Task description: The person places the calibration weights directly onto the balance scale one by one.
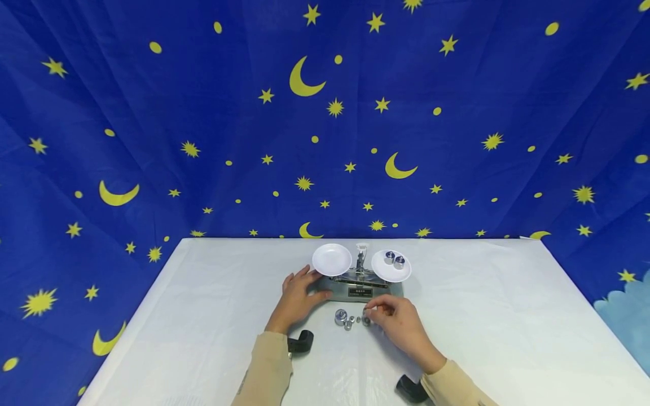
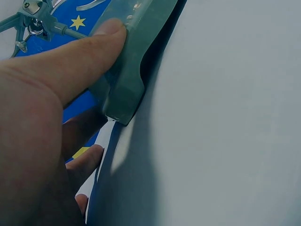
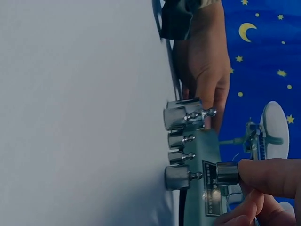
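Observation:
A balance scale with a grey-green base (image 1: 337,289) stands near the middle of the table. My left hand (image 1: 299,299) holds the left end of that base, thumb on the front face and fingers behind. Between thumb and fingertips, my right hand (image 1: 398,321) pinches a small metal weight (image 3: 227,173), lifted in front of the scale. Several knobbed metal weights (image 1: 341,317) are grouped on the table just below it. Two more weights (image 1: 399,261) sit on the right white pan (image 1: 391,274). Nothing lies on the left pan (image 1: 332,260).
White sheeting covers the table (image 1: 487,321). Behind it hangs a blue curtain (image 1: 244,129) with yellow stars and moons. Black wrist mounts (image 1: 410,389) show beside both beige sleeves (image 1: 269,361).

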`<state>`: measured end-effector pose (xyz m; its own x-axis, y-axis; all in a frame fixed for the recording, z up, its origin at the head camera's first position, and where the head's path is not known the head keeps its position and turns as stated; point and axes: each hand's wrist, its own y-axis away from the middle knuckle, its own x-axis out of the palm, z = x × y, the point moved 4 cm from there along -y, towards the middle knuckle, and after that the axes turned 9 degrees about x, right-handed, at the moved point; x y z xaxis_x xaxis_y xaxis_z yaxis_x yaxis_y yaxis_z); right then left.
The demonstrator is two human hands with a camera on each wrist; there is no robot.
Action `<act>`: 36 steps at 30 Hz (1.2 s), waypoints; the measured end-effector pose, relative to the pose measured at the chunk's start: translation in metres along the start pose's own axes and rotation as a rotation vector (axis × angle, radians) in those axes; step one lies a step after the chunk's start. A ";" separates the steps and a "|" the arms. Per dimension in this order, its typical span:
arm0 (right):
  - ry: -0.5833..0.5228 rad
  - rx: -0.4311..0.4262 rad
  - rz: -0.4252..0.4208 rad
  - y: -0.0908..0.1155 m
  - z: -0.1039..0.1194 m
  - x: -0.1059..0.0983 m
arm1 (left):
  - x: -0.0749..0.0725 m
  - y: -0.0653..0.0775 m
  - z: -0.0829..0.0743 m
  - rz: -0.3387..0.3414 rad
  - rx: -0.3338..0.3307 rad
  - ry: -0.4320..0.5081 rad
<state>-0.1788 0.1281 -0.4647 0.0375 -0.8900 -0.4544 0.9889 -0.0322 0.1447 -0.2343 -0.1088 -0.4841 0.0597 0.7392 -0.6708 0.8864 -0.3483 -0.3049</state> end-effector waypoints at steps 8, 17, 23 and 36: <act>-0.009 -0.024 0.014 0.005 0.006 -0.001 | 0.000 -0.001 0.001 0.007 -0.006 -0.010; 0.000 -0.034 0.009 0.008 0.012 -0.003 | 0.000 0.000 0.000 0.001 0.007 -0.013; -0.010 -0.054 0.014 0.011 0.016 -0.005 | 0.000 -0.001 -0.001 0.013 -0.011 -0.013; -0.028 -0.097 0.021 0.016 0.026 -0.010 | 0.001 0.000 0.000 0.007 -0.008 -0.010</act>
<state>-0.1667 0.1249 -0.4347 0.0554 -0.9024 -0.4272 0.9973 0.0294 0.0671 -0.2348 -0.1083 -0.4844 0.0613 0.7309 -0.6797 0.8897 -0.3487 -0.2948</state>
